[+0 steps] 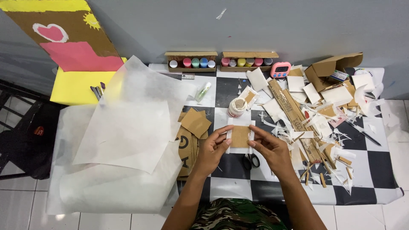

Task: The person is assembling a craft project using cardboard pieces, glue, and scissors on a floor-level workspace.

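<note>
**Clerk:** Grey wall behind; low desk [272, 187] under a black-and-white chequered cover, standing on white floor tiles. Item one?

**Keeper:** Small brown cardboard square [240, 136], lying centred on a white paper piece [230, 148], directly in front of the person. Left hand [211, 152] is pinching the paper's left edge, fingers closed on it; right hand [270, 149] is pinching the right edge likewise. Both seem to be holding the paper taut against the card.

**Clerk:** Supplies near?

**Keeper:** Glue pot [237, 107] is sitting just beyond the square, within easy reach. Scissors [251, 161] are lying between the wrists. Cut cardboard pieces [195, 122] are stacking up at left, beside large white paper sheets [128, 127].

**Clerk:** Remainder?

**Keeper:** Two trays of paint bottles [221, 62] are lining the wall; pink timer [280, 69] beside them. Offcuts and paper scraps [324, 136] are piling up at right, pushed clear of the working spot.
</note>
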